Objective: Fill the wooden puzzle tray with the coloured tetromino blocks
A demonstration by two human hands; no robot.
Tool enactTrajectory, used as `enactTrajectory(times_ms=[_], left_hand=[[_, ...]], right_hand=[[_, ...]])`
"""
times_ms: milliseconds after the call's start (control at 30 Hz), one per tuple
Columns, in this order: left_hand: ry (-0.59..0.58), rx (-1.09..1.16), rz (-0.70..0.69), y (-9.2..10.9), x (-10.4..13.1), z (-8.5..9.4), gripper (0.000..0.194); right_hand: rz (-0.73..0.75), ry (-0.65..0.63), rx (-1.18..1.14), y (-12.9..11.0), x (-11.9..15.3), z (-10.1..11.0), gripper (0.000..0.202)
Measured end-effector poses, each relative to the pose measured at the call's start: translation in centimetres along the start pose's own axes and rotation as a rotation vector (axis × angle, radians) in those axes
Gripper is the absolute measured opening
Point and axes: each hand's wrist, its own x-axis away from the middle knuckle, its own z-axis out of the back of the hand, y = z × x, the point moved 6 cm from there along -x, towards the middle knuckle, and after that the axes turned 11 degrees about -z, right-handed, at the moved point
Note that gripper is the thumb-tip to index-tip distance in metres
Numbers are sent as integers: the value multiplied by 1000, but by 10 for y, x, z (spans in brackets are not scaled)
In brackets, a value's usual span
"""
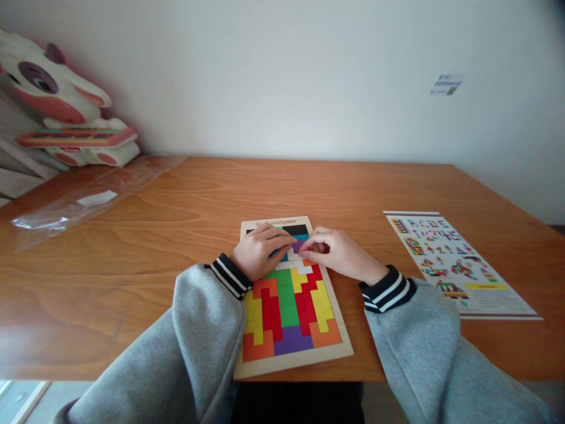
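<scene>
A wooden puzzle board [344, 348] with a pale frame lies in front of me, filled with flat coloured pieces in red, yellow, green, orange, purple and white. My left hand [263, 250] reaches over its upper left part, covering several pieces. From the other side comes my right hand [338, 252], thumb and forefinger drawn together at the board's right edge. Between the fingertips of both hands a purple puzzle piece [298, 246] shows, above a white piece; the fingers partly cover it. Black and blue pieces show along the top of the board.
A printed sheet of pattern pictures [459, 268] lies at the right on the wooden table [212, 194]. Clear plastic wrapping [66, 215] lies at the left. Behind it stands a cow-shaped toy with a keyboard [83, 112], close to the wall.
</scene>
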Motion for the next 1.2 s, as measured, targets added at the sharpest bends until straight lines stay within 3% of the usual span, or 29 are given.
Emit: enactTrajectory(times_ms=[533,800,933,1067,1200], left_hand=[[-12,-11,116,-7,5,-4,20],[133,-68,342,-39,18,14,21],[178,-100,400,-47,24,21,22],[218,-123,349,-32,30,30,21],[181,-71,275,8,45,37,19]], right_hand=[[-8,104,27,3,-2,-5,22],[-47,259,184,-3,2,-9,40],[2,272,174,-7,3,-12,34],[169,300,146,-21,23,-12,23],[277,138,190,-34,62,-23,32]])
